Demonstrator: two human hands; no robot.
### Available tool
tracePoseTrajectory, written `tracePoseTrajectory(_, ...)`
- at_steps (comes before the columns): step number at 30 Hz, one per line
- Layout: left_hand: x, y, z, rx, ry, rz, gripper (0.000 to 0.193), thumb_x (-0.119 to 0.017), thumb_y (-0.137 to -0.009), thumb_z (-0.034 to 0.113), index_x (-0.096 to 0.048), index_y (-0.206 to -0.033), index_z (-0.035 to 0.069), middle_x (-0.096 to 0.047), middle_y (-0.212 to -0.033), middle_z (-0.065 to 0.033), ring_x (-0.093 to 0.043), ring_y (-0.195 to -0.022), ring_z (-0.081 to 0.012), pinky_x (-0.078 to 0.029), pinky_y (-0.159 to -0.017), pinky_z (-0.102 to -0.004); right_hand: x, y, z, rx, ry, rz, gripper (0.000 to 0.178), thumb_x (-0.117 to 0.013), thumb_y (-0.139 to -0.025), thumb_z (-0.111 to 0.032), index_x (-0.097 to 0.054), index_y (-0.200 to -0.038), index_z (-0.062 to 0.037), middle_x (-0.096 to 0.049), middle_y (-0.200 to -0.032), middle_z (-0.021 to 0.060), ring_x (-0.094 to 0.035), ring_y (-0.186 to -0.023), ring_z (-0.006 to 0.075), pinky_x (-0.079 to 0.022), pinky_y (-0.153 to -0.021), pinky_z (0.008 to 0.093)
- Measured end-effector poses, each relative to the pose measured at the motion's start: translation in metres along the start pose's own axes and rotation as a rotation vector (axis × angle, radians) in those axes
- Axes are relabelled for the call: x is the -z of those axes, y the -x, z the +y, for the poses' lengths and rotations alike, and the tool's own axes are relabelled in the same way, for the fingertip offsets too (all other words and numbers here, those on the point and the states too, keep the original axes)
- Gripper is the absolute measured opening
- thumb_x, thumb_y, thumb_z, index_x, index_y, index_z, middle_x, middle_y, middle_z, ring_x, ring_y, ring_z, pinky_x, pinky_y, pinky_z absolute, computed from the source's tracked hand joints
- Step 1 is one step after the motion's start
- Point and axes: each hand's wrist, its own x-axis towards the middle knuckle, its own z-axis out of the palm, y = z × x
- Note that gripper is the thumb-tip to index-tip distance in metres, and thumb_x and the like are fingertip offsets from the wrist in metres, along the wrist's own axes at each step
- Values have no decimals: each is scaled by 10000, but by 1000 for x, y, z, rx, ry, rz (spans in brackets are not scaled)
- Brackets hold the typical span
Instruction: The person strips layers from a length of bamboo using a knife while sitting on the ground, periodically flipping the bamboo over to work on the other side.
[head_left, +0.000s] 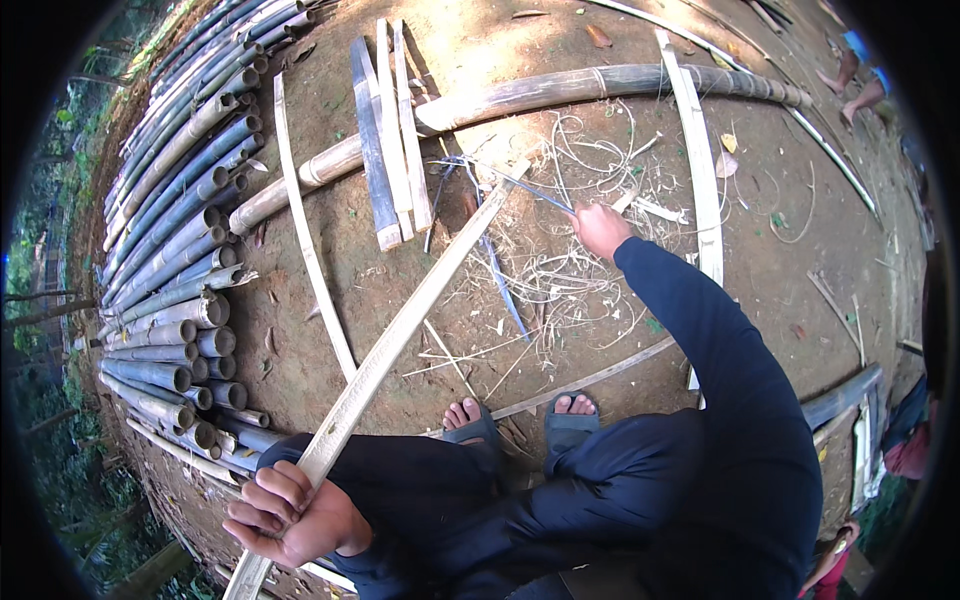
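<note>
My left hand (300, 518) is closed round a long pale split bamboo strip (400, 335), near its lower end. The strip slants up and away to the right, its far end over the shavings. My right hand (602, 231) grips a knife (548, 198) with a slim dark blade; a pale handle end shows beyond the fist. The blade points left and crosses the strip close to its far end; whether it touches the strip I cannot tell. Thin curled bamboo shavings (560, 280) lie on the ground beneath.
A thick bamboo pole (510, 98) lies across the ground ahead, with several split strips (397, 120) leaning on it. Another long strip (700, 170) crosses it at right. Stacked bamboo poles (170, 290) fill the left side. Another person's feet (850, 98) show at far right.
</note>
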Motion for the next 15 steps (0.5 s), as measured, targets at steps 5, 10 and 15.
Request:
tracePoseTrajectory(5,-6,2,2,3,31,-25,450,-325,-1050,314,-265,-625,182,-240,-532,34,-222,-453,-89,-196,-460,-247,-3,-30,35,-200,-18,-91,280,-533,-934,-212,-705,-924,9,-687,-893,267,-690,-871,405,-559,-787,491)
tracePoseTrajectory(10,6,-8,7,19,-40,175,461,-328,-1054,336,-267,-625,179,-240,-538,32,-226,-464,-101,-211,-466,-257,-25,-18,27,-288,-184,-101,292,-555,-918,-235,-705,-946,14,-694,-890,248,-689,-866,409,-560,-797,474)
tracePoseTrajectory(15,-23,-18,19,-33,-153,588,538,-383,-1028,520,-375,-628,160,-355,-516,18,-360,-462,-95,-285,-502,-239,-13,37,-22,35,-371,7,222,-561,-899,-114,-664,-875,82,-654,-692,259,-680,-615,371,-581,-613,438)
